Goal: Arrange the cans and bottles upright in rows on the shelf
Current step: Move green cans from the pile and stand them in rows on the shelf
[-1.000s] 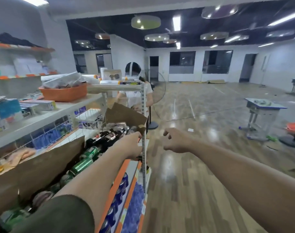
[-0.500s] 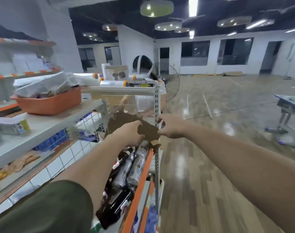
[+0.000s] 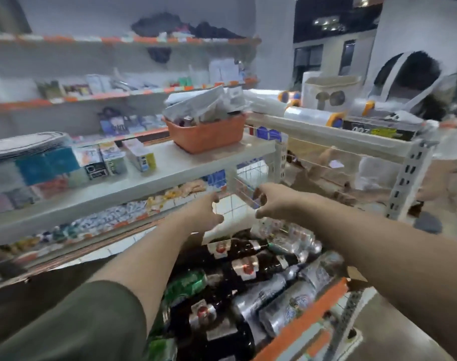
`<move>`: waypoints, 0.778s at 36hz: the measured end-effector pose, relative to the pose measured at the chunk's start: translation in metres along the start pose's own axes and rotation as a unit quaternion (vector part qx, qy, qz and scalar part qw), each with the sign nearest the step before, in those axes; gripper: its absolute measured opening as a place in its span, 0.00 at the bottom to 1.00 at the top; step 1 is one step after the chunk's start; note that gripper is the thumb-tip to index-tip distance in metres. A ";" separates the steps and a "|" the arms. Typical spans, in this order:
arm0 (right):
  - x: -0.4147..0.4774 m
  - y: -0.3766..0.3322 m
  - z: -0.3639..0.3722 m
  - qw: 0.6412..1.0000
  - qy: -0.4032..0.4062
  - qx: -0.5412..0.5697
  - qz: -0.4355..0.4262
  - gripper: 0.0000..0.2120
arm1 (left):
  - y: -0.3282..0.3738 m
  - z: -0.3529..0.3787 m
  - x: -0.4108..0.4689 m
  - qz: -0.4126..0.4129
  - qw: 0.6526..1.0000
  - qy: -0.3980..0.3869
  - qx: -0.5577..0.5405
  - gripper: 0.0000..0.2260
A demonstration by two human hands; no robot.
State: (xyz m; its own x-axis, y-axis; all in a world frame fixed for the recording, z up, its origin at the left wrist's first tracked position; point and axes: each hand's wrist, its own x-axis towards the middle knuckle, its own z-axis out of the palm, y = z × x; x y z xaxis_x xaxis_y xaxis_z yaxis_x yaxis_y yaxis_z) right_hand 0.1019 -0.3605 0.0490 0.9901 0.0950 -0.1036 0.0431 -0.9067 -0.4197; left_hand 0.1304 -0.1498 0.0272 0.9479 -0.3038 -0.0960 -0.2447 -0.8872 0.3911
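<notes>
Left hand (image 3: 204, 214), right hand (image 3: 274, 204): 2 spread empty grips, apart above lying bottles (image 3: 258, 267) behind shelf edge (image 3: 300, 327).

We reach both arms out over the shelf (image 3: 321, 306) — left hand (image 3: 205, 212) and right hand (image 3: 273, 204) near each other, fingers loosely curled. Below them dark bottles (image 3: 248, 267), silver cans (image 3: 287, 311) and a green can (image 3: 188, 281) lie on their sides — jumbled together.

Up and left of the fingers (image 3: 267, 191) sits an orange basket (image 3: 209, 138) stuffed with white packets, with small boxes (image 3: 140, 158) farther left. Rolls of clear film (image 3: 310, 117) lie above and right, another person (image 3: 410, 82) beyond them
</notes>
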 end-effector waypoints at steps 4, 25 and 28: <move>0.041 -0.025 0.026 0.992 -0.089 -0.024 -0.086 0.28 | -0.040 -0.003 -0.024 -0.083 0.996 0.036 -0.008 0.23; 0.043 -0.165 0.147 0.930 -0.206 -0.098 -0.290 0.34 | -0.153 0.001 -0.185 -0.328 0.941 0.079 -0.043 0.28; 0.040 -0.169 0.152 0.933 -0.203 -0.102 -0.278 0.34 | -0.155 0.003 -0.191 -0.324 0.944 0.051 -0.034 0.30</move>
State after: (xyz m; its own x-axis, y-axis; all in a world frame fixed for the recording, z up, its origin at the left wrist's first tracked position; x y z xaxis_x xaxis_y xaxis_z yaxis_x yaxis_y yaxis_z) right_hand 0.1138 -0.1410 -0.0217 0.6767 0.6844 -0.2715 0.6009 -0.7265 -0.3335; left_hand -0.0137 0.0451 -0.0180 0.9097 0.3329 -0.2482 0.4035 -0.8499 0.3389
